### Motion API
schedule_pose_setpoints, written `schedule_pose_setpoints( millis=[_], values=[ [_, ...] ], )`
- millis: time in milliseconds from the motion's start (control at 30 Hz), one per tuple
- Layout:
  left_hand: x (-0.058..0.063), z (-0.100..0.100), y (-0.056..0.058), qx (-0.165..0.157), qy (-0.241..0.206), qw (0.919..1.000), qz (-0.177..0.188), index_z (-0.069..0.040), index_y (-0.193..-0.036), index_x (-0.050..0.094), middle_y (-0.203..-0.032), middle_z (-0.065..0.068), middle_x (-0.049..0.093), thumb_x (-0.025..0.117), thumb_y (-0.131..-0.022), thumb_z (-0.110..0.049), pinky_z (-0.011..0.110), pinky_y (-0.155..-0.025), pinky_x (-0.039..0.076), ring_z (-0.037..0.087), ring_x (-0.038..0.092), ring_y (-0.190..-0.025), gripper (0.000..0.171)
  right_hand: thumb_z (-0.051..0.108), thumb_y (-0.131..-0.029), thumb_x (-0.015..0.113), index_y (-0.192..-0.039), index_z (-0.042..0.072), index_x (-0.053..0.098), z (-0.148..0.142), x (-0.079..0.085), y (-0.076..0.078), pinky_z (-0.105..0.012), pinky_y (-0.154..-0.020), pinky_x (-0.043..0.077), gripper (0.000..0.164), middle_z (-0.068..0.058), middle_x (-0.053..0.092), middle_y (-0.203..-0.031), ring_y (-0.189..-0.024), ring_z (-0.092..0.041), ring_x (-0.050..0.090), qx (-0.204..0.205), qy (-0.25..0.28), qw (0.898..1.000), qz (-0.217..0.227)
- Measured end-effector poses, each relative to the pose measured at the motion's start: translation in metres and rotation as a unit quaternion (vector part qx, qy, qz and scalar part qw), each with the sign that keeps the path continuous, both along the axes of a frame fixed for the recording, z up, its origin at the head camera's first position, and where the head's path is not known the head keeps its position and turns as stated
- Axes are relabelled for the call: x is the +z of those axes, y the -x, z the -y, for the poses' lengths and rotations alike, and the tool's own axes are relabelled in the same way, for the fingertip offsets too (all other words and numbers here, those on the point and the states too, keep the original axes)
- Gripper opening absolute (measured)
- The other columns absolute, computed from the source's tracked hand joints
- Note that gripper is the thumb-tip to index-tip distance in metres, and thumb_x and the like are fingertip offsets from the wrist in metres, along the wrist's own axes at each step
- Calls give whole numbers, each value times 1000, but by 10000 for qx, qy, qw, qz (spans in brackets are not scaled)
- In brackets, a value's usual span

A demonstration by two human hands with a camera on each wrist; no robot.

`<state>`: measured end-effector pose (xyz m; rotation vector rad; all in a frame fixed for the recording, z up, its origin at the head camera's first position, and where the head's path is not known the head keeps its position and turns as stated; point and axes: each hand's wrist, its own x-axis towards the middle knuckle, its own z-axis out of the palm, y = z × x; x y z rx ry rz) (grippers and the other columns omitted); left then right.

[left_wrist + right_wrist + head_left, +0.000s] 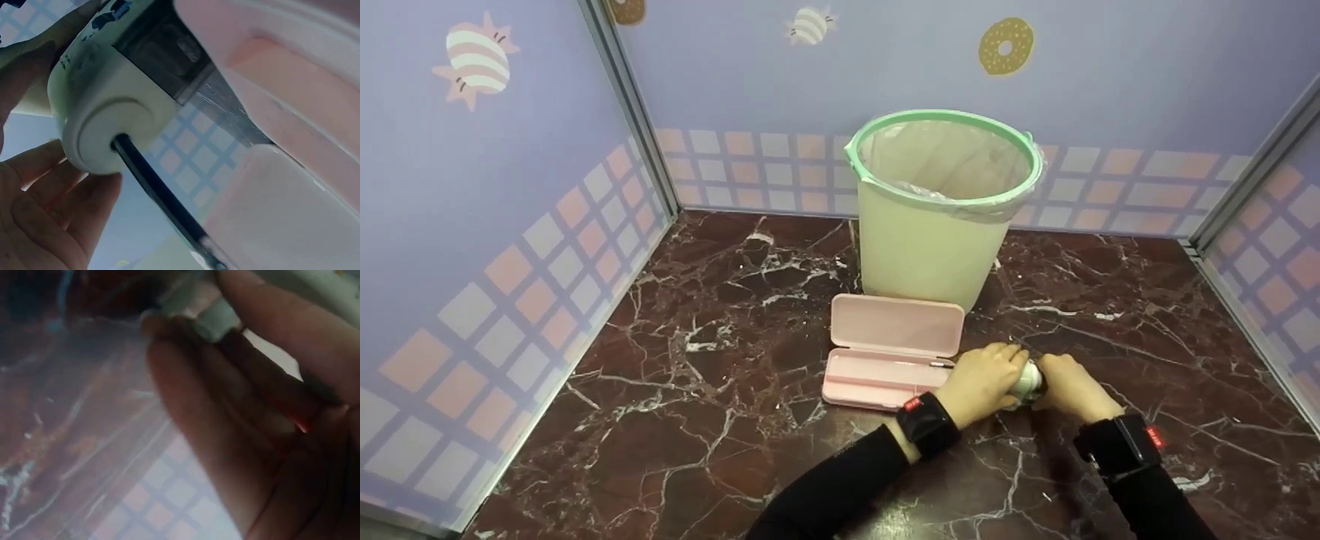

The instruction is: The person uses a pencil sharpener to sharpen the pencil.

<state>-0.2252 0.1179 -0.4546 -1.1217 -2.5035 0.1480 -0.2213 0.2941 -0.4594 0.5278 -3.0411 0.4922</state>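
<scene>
My left hand [981, 382] grips a white and pale-green pencil sharpener [1027, 382] with its fingers over the top, close to the tabletop. A dark pencil [160, 194] sticks out of the round hole in the sharpener's face in the left wrist view. Beside that hole is a dark see-through window [169, 53]. At the sharpener's right side, my right hand [1076, 388] pinches a small grey-green piece [216, 319], blurred in the right wrist view. An opened pink pencil case [859, 388] lies to the left, and the pencil's outer end overlaps it.
A tall pale-green bin [930, 251] with a green rim and clear liner stands just behind the pencil case lid [896, 325]. Patterned panels [750, 90] close off the back and both sides of the dark marbled tabletop [690, 450].
</scene>
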Motion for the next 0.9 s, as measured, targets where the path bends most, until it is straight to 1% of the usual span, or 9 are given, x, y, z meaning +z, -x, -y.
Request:
schedule_pose_setpoints(
  millis=[100,133,200,300,367,567,667,767,900],
  values=[
    [-6,-6,0,215,-81,9992,-338,-21,-108,66,-104,-11,71,78,-75,-51,18,-72,54,5,67,-89,46,1,-51,83,-63,4,57,-1,-4,1,-43,-53,48,29,-9,62,-62,-56,-22,55,-19,109,9999,18],
    [-7,-7,-1,272,-87,9986,-435,-22,-104,65,-99,-12,71,78,-75,-50,18,-69,53,4,66,-84,43,0,-51,82,-61,6,56,-2,-5,1,-41,-52,47,28,-7,61,-61,-55,-20,52,-31,155,9999,66],
    [-9,-9,-1,361,-89,9979,-538,-22,-100,65,-96,-13,71,79,-74,-50,18,-68,52,3,65,-81,40,1,-52,81,-61,7,55,-4,-5,0,-37,-52,45,28,-5,61,-61,-55,-17,49,-4,231,9995,193],
    [-8,-11,-1,440,-72,9977,-516,-23,-99,65,-95,-13,71,80,-73,-51,17,-70,50,3,64,-81,40,3,-53,83,-64,7,58,-6,-1,-4,-32,-53,44,28,-3,61,-63,-56,-14,49,137,324,9988,348],
    [-7,-12,-1,462,-73,9978,-459,-24,-98,66,-94,-14,71,80,-72,-50,18,-70,50,4,64,-82,40,4,-55,84,-66,6,62,-7,3,-8,-28,-52,44,25,-1,63,-64,-56,-10,50,307,409,9975,483],
    [-5,-12,-2,549,-125,9981,-237,-25,-99,67,-94,-15,71,80,-73,-48,17,-70,47,4,64,-83,37,3,-60,82,-65,10,70,-12,24,-22,-20,-50,44,15,5,67,-63,-53,1,49,825,675,9912,789],
    [-4,-12,-2,544,-218,9981,-207,-25,-98,68,-93,-15,72,81,-73,-46,18,-70,47,4,63,-83,35,0,-62,79,-65,10,70,-13,36,-27,-20,-49,44,14,7,66,-61,-51,3,50,852,756,9907,744],
    [-4,-12,-2,518,-299,9980,-219,-25,-96,69,-91,-15,72,82,-72,-43,18,-69,47,5,64,-82,32,-4,-62,78,-66,10,70,-13,44,-30,-20,-50,45,16,6,67,-62,-53,3,52,846,754,9925,454],
    [-4,-11,-2,479,-316,9980,-257,-26,-95,69,-90,-16,72,82,-71,-41,18,-69,48,4,64,-80,31,-6,-63,77,-66,10,70,-12,50,-32,-21,-52,46,19,3,67,-64,-56,3,53,777,752,9941,105]
  ],
)
